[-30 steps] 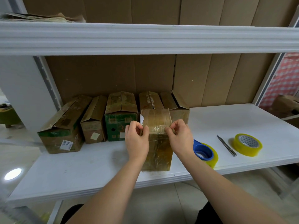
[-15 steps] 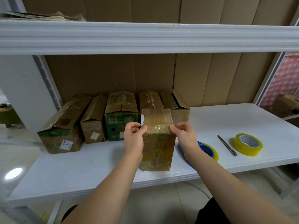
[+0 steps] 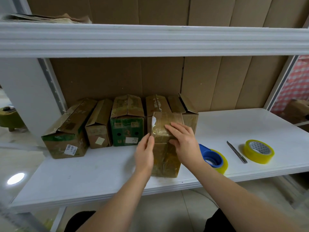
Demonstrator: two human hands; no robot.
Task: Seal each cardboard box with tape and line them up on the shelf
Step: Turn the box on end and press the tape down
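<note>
A white shelf (image 3: 234, 124) backed with brown cardboard panels carries everything here; a second white shelf board runs above it, with some flattened papers (image 3: 45, 18) on top at the left. Along the back stand five boxes in a row (image 3: 127, 121), touching or nearly so: a long one at the left with green print, a narrow brown one, a green-fronted one, and two more brown ones behind the hands. Their top flaps are folded down; what is inside cannot be seen. In front of the row, near the shelf's front edge, stands the box (image 3: 164, 158) being worked on, wrapped in glossy clear tape, its contents also hidden.

The left hand (image 3: 145, 154) lies against the box's left side, fingers straight and pressed together, tips at the upper left edge. The right hand (image 3: 184, 141) rests flat over the top front corner, fingers spread and extended, pressing the tape down.

Just right of the box lies a tape roll with a blue core (image 3: 214, 159). Farther right are a slim knife (image 3: 237, 151) and a yellow tape roll (image 3: 258, 151), apart from each other.
</note>
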